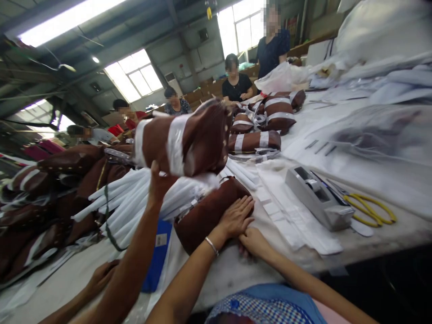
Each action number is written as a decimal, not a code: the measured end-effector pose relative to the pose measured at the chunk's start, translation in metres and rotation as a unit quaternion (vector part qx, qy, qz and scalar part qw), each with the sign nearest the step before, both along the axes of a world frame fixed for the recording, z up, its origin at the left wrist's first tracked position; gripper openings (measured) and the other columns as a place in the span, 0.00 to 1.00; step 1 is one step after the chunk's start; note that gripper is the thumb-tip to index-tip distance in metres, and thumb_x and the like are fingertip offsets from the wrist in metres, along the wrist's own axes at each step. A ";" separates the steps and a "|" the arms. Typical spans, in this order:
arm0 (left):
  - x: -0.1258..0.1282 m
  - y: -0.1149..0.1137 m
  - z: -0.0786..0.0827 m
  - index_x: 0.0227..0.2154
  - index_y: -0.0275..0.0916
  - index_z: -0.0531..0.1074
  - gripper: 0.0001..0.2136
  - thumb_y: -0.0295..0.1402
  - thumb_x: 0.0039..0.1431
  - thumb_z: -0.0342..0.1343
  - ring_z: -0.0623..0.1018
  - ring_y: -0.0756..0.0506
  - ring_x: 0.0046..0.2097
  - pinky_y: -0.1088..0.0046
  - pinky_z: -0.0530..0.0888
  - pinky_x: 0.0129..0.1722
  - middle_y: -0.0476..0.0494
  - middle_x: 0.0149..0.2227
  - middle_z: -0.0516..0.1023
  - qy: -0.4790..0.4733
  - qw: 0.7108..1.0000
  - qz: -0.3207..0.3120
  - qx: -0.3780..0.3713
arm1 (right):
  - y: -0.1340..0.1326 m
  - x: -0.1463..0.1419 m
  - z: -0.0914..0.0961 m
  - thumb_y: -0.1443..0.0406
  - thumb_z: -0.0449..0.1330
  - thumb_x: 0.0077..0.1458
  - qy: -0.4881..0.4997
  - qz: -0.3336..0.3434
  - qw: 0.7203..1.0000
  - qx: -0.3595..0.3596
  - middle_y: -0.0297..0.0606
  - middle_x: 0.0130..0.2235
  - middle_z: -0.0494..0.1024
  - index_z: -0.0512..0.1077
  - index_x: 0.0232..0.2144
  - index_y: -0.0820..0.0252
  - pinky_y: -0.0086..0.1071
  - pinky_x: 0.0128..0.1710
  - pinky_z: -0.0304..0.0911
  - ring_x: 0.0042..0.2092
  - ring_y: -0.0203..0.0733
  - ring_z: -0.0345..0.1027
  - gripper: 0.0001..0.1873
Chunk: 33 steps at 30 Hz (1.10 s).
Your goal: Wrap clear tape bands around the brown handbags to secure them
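A brown leather-look bag point(205, 218) lies on the table in front of me. My left hand point(236, 216), with a silver bangle at the wrist, rests flat on its right end with fingers stretched out. Beside it, my right hand point(253, 243) is curled at the bag's lower right edge. Its fingers are partly hidden and blurred, and I cannot make out what they hold. Above this bag, a co-worker's hand point(157, 184) from the left holds up another brown bag point(199, 139) wrapped with white bands. A second co-worker's hand point(103, 274) is low at the left.
A grey tape dispenser point(317, 198) and yellow-handled scissors point(369, 209) sit to the right. White paper strips point(290, 216) lie beside the dispenser. Rolled white material point(135, 193) and heaped brown bags point(50, 198) fill the left. More wrapped bags point(254, 141) and people are farther back.
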State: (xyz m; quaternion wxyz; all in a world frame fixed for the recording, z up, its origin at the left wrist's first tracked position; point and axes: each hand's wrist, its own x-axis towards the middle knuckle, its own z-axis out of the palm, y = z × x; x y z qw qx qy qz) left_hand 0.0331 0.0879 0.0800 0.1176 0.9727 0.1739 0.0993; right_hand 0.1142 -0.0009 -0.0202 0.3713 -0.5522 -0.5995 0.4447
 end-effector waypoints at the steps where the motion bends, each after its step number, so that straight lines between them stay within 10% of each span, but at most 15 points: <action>1: -0.001 0.008 -0.009 0.69 0.36 0.50 0.32 0.50 0.69 0.42 0.51 0.42 0.72 0.57 0.52 0.70 0.36 0.71 0.52 0.003 1.000 0.017 -0.004 | -0.002 -0.002 0.003 0.59 0.47 0.68 0.016 -0.006 0.999 -0.051 0.32 0.15 0.70 0.67 0.18 0.60 0.24 0.16 0.62 0.15 0.32 0.63 0.27; 16: -0.004 0.026 -0.024 0.66 0.42 0.57 0.22 0.35 0.72 0.39 0.68 0.46 0.65 0.61 0.64 0.66 0.43 0.65 0.67 -0.199 0.966 0.107 -0.122 | -0.025 0.007 0.038 0.40 0.48 0.57 0.145 -0.122 0.977 -0.098 0.33 0.19 0.72 0.68 0.24 0.58 0.29 0.19 0.65 0.19 0.38 0.68 0.30; 23: -0.006 0.026 -0.028 0.66 0.40 0.56 0.25 0.28 0.67 0.45 0.72 0.47 0.61 0.63 0.67 0.65 0.42 0.59 0.74 -0.243 0.950 0.131 -0.150 | 0.018 0.044 0.055 0.39 0.55 0.55 0.157 -0.232 0.957 -0.071 0.34 0.28 0.77 0.68 0.36 0.56 0.31 0.23 0.70 0.24 0.39 0.72 0.27; 30: -0.018 -0.011 -0.015 0.56 0.41 0.71 0.20 0.26 0.62 0.51 0.77 0.42 0.56 0.58 0.75 0.57 0.40 0.55 0.77 -0.213 0.970 0.108 -0.050 | 0.044 0.057 0.064 0.46 0.57 0.53 0.182 -0.206 0.956 -0.107 0.33 0.22 0.76 0.69 0.30 0.57 0.35 0.25 0.72 0.24 0.45 0.75 0.20; 33: -0.060 -0.045 -0.031 0.64 0.43 0.61 0.28 0.26 0.61 0.53 0.70 0.39 0.63 0.53 0.71 0.61 0.43 0.63 0.69 -0.104 0.973 0.152 0.143 | 0.032 0.055 0.061 0.47 0.56 0.53 0.213 -0.199 0.951 -0.105 0.36 0.29 0.79 0.70 0.32 0.57 0.36 0.31 0.74 0.30 0.45 0.77 0.20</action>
